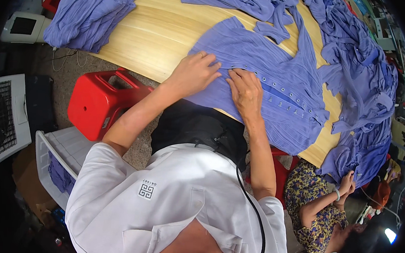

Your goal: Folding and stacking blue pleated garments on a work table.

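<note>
Left grip (197, 74) and right grip (246, 89), side by side now, each with fingers and thumb drawn together, both seeming to pinch the front edge of the blue blouse (292, 69), only a short stretch of cloth between them! The blouse lies opened out on the near side of the desk (155, 25), hem side by the left grip, its upper row (264, 79) of round fastenings running away to the right, the lower row (280, 104) facing it across a gap. It looks like closing or lining up that front, and the trick, I'd say, is to match each fastening with its partner, keep the two edges level, and press squarely, with no pleat caught between. Thin, crinkled stuff like this would pucker if tugged, so a light hand, and one pair at a time! What I can't see is what sits under those fingertips: whether a fastening is there, joined or loose, is covered. The far end of the rows gets lost in folds, the pile (362, 96) fades into the dark rim, and a co-worker's hand (345, 183), over at the corner, half vanishes against blue cloth.
</note>
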Tool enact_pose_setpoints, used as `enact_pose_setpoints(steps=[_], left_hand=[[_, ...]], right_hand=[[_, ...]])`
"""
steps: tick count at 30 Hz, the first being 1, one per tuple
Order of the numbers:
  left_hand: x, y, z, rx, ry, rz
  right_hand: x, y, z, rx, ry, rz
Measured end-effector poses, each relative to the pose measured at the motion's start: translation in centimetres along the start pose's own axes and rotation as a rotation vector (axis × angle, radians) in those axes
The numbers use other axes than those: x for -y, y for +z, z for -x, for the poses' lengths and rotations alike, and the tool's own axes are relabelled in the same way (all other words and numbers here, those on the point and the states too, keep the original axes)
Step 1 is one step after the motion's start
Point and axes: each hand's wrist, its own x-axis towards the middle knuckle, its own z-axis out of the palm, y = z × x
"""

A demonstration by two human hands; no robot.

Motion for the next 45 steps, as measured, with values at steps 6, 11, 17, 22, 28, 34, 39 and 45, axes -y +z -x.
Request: enact_pose_setpoints(steps=[6, 11, 17, 22, 28, 34, 39, 45], left_hand=[[-2.6, 2.9, -3.4, -0.014, -0.212, -0.098], [-1.6, 5.1, -2.5, -0.238, -0.083, -0.013], [-1.0, 4.7, -2.6, -0.260, -0.009, 0.126], [-0.5, 4.4, -2.3, -0.212, -0.005, 0.172], [-0.3, 4.7, -2.2, -0.203, -0.024, 0.205], [-0.4, 4.8, -2.1, -0.207, -0.045, 0.172], [-0.2, 4.7, -2.0, -0.149, -0.014, 0.137], [0.8, 4.9, -2.1, -0.142, -0.033, 0.321]], right_hand=[[0.9, -1.2, -0.5, 0.108, 0.114, -0.038], [-0.3, 0.4, -0.1, 0.031, 0.038, 0.020], [-1.0, 0.2, -0.6, -0.063, -0.005, 0.121], [-1.0, 0.3, -0.8, -0.105, -0.047, 0.185], [-1.2, 0.2, -0.8, -0.105, -0.114, 0.233], [-1.7, 0.2, -1.1, -0.061, -0.135, 0.263], [-1.9, 0.1, -1.0, -0.083, -0.157, 0.269], [-3.1, -0.6, -2.1, 0.011, -0.317, 0.273]])
